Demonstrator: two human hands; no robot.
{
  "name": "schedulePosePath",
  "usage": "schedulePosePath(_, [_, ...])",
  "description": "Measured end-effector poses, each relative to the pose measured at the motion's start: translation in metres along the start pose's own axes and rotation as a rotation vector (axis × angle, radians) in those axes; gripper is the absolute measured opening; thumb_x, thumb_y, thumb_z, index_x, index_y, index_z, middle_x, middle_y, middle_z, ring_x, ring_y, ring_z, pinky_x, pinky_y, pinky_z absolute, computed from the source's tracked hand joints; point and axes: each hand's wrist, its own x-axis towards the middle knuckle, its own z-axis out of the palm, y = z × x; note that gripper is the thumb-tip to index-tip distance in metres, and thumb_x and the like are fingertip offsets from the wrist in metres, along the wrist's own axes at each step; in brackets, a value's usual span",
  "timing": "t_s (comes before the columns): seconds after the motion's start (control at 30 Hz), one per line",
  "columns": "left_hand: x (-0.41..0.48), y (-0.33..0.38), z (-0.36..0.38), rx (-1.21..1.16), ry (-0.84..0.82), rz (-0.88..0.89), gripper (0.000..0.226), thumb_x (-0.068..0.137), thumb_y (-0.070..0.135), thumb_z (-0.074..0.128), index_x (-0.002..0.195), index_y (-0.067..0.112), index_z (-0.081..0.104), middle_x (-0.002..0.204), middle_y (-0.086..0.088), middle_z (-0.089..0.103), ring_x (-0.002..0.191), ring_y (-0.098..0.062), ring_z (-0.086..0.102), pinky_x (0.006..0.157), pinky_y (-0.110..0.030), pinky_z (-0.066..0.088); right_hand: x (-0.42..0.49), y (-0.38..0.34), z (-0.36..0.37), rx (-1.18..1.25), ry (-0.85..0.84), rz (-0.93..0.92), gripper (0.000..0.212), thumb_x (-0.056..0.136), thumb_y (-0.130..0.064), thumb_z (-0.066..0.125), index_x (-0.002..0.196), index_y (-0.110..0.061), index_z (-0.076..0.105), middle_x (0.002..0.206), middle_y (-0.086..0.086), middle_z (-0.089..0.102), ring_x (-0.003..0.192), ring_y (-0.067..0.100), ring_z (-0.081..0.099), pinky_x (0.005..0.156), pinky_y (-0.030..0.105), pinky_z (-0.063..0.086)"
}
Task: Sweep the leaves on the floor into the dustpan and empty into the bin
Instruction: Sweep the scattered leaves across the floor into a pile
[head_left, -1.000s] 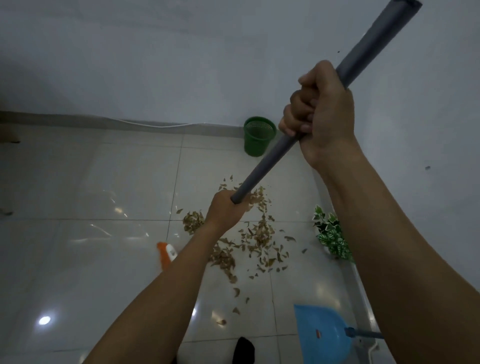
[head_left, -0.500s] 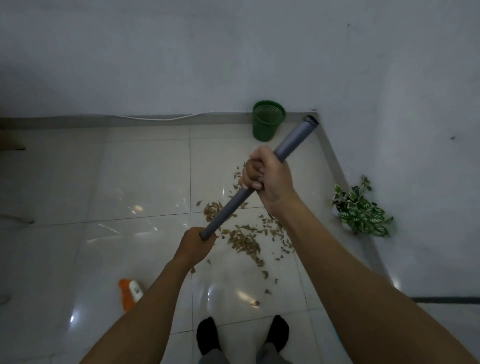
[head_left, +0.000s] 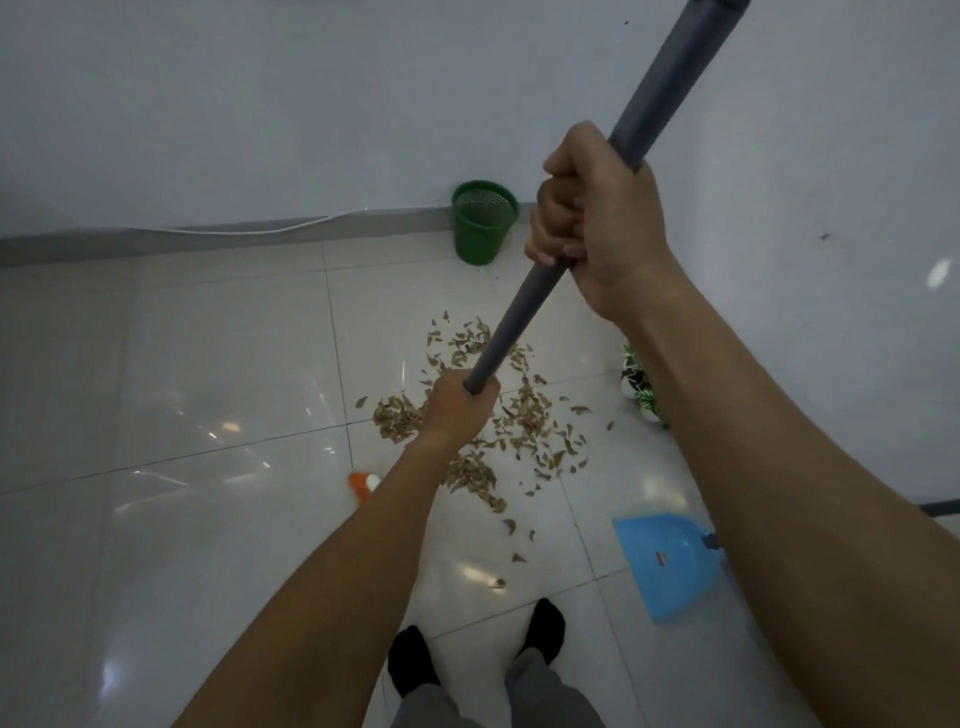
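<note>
Leaves (head_left: 498, 431) lie scattered; left hand (head_left: 457, 405) and right hand (head_left: 592, 223) each hold a closed grip on the broom handle (head_left: 519, 322). A hard stroke could flick them past the blue dustpan (head_left: 670, 561).

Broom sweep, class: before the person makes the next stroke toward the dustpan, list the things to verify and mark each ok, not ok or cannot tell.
1. Both hands grip the broom handle: left hand low, right hand high. Ok.
2. Leaves gathered in one pile: not ok, strays lie nearer the feet.
3. Dustpan on the floor and within view: ok.
4. Broom head touching the floor: cannot tell, mostly hidden by the left arm.
5. Bin upright by the wall: ok.
</note>
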Motion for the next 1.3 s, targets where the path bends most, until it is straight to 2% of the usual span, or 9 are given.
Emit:
schedulePosePath(0.23, [0.01,0.025,0.01,-0.075,-0.071,0.102,0.035,0.091,0.017,0.055,0.061,0.011,0.037,0.05,-0.003,0.033,0.042,-0.013,0.028,0.041,-0.021,0.025,-0.011,-0.018,0.003,-0.111,-0.057,-0.093,0.051,0.081,-0.006,0.045,0.036,-0.027,0.034,0.035,-0.009,0.026,0.036,0.013,0.02,0.046,0.025,0.026])
schedulePosePath(0.4, [0.004,0.029,-0.004,-0.026,-0.072,0.166,0.043,0.091,0.014,0.055,0.055,0.016,0.032,0.046,0.002,0.03,0.038,-0.008,0.025,0.04,-0.017,0.024,-0.013,-0.025,0.0,-0.012,-0.003,-0.123,0.041,0.076,-0.01,0.047,0.042,-0.022,0.029,0.037,-0.006,0.022,0.039,0.017,0.014,0.049,0.033,0.017])
schedulePosePath(0.47, [0.001,0.024,-0.015,0.019,-0.071,0.177,0.043,0.091,0.013,0.055,0.054,0.017,0.034,0.046,0.001,0.033,0.04,-0.01,0.028,0.043,-0.021,0.031,-0.012,-0.023,-0.004,0.057,0.037,-0.112,0.043,0.079,-0.009,0.046,0.042,-0.022,0.03,0.037,-0.006,0.02,0.038,0.016,0.014,0.048,0.031,0.016])
schedulePosePath(0.53, [0.0,0.013,-0.027,0.087,-0.068,0.163,0.042,0.089,0.013,0.055,0.053,0.017,0.035,0.047,0.0,0.035,0.043,-0.014,0.03,0.048,-0.026,0.031,-0.01,-0.013,-0.006,0.12,0.071,-0.096,0.044,0.08,-0.009,0.045,0.041,-0.024,0.031,0.037,-0.006,0.019,0.035,0.014,0.015,0.046,0.029,0.017])
schedulePosePath(0.63, [0.0,-0.013,-0.046,0.201,-0.051,0.122,0.042,0.088,0.014,0.057,0.052,0.018,0.035,0.047,-0.001,0.036,0.044,-0.015,0.031,0.05,-0.025,0.027,-0.009,0.014,-0.005,0.186,0.085,-0.06,0.042,0.078,-0.012,0.046,0.041,-0.023,0.03,0.035,-0.007,0.02,0.033,0.013,0.016,0.045,0.027,0.018])
schedulePosePath(0.73, [-0.004,-0.04,-0.062,0.314,-0.049,0.066,0.042,0.089,0.016,0.057,0.053,0.018,0.036,0.048,-0.001,0.037,0.044,-0.014,0.032,0.048,-0.024,0.028,-0.01,0.048,-0.004,0.265,0.092,0.006,0.046,0.083,-0.008,0.044,0.04,-0.022,0.032,0.033,-0.008,0.024,0.03,0.011,0.021,0.041,0.021,0.025])
schedulePosePath(0.97, [0.0,-0.099,-0.075,0.415,-0.047,-0.113,0.039,0.089,0.012,0.058,0.055,0.016,0.038,0.049,-0.001,0.035,0.045,-0.012,0.029,0.047,-0.024,0.024,-0.008,0.112,-0.001,0.262,0.046,0.181,0.049,0.085,-0.003,0.046,0.04,-0.023,0.038,0.036,-0.007,0.029,0.035,0.011,0.025,0.052,0.03,0.03])
schedulePosePath(1.17, [0.04,-0.081,-0.051,0.411,-0.139,-0.134,0.041,0.089,0.016,0.058,0.055,0.017,0.035,0.051,0.0,0.035,0.045,-0.011,0.03,0.046,-0.021,0.026,0.035,0.104,-0.021,0.253,0.085,0.176,0.054,0.086,-0.002,0.044,0.037,-0.025,0.036,0.035,-0.007,0.026,0.033,0.01,0.023,0.048,0.027,0.025])
schedulePosePath(1.3, [0.078,-0.049,-0.022,0.409,-0.155,-0.098,0.039,0.09,0.015,0.056,0.056,0.017,0.036,0.052,0.001,0.037,0.047,-0.011,0.034,0.049,-0.022,0.03,0.07,0.088,-0.051,0.253,0.117,0.126,0.046,0.079,-0.009,0.046,0.038,-0.025,0.035,0.035,-0.008,0.026,0.032,0.011,0.022,0.045,0.026,0.024])
